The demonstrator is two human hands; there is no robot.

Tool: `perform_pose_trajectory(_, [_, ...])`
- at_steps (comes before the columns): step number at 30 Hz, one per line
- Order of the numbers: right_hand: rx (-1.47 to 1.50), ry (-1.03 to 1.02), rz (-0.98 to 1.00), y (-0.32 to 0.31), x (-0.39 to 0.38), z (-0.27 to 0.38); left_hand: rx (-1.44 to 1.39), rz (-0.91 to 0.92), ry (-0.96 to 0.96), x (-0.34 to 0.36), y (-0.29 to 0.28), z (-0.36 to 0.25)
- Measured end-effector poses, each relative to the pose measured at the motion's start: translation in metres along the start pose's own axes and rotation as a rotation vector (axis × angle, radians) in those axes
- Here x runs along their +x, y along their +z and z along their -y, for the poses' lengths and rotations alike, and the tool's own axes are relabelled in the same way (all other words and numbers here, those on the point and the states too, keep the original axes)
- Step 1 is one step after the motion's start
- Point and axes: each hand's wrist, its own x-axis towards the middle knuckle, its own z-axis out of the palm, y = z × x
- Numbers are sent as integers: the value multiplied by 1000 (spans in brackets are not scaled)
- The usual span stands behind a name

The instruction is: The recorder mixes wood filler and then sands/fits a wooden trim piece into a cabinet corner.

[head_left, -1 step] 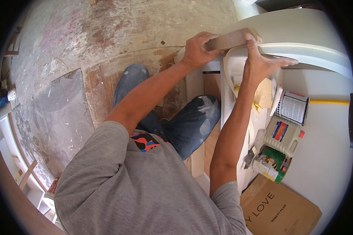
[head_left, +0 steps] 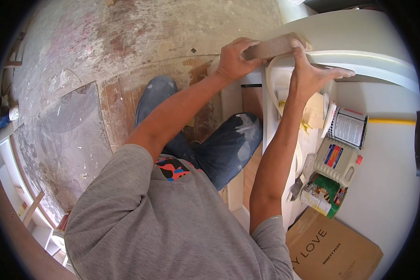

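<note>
My left hand (head_left: pixel 238 58) is closed around the near end of a dusty grey-brown sanding block (head_left: pixel 276 47). The block lies against the curved white panel (head_left: pixel 345 35) at the upper right. At the block's other end is my right hand (head_left: pixel 308 74), its thumb resting against it. The rest of that hand spreads away, one finger stretched along the curved white edge strip (head_left: pixel 366 63). Some of its fingers are hidden beneath the strip. Pale dust coats the fingertips of both hands.
Right of my right arm, a metal can (head_left: pixel 347 127), a beige jug (head_left: pixel 338 161) with a red cap and a green container (head_left: pixel 329 193) stand in a row. A scraper (head_left: pixel 296 187) lies beside them, a cardboard box (head_left: pixel 336 247) below. Leftward stretches a stained floor (head_left: pixel 70 130).
</note>
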Motion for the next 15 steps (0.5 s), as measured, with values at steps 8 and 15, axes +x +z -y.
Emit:
perform_pose_trajectory(8, [-159,-1,15,5,1,-14,-10,133,104,-5,-11,14])
perform_pose_trajectory(15, [-47,-78,78,2,5,-6,401,355,-149,-78,-58,148])
